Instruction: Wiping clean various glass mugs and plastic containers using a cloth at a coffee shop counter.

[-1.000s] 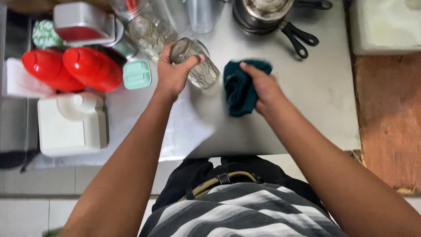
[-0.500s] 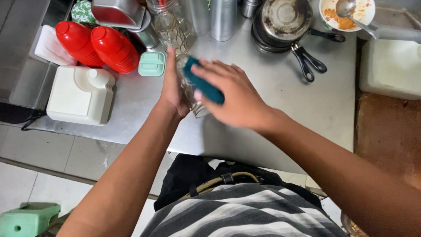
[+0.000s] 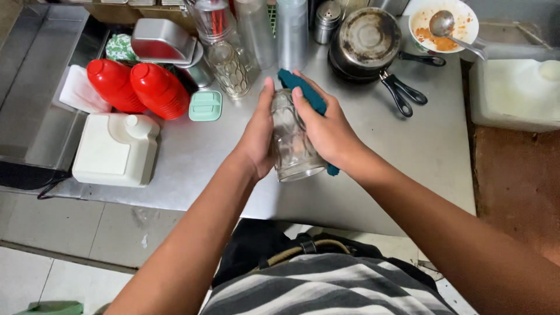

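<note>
The glass is held above the near edge of the steel counter, tilted, its open mouth toward the person. The left hand grasps the glass along its left side, fingers wrapped around the wall. The right hand presses the teal cloth against the right side and base; its fingers are clenched over cloth and glass together.

Change since a second ago: the cloth was then bunched in the right hand, apart from the glass. Half a second ago it was laid across the glass. It now covers the far end and runs down the right wall, a corner showing below the wrist. Judgement: wiping of the outer surface is under way and has reached the base.

Open room: bare counter lies right of the hands, as far as the white tub at the right edge. The near edge sits directly under the glass.

Left of the hands, near to far: a white jug at the near left corner, a mint lid, two red bottles. Behind the glass, a second patterned glass stands near. At the far edge are clear tumblers, a pan with handles pointing right, and a bowl with a spoon.
</note>
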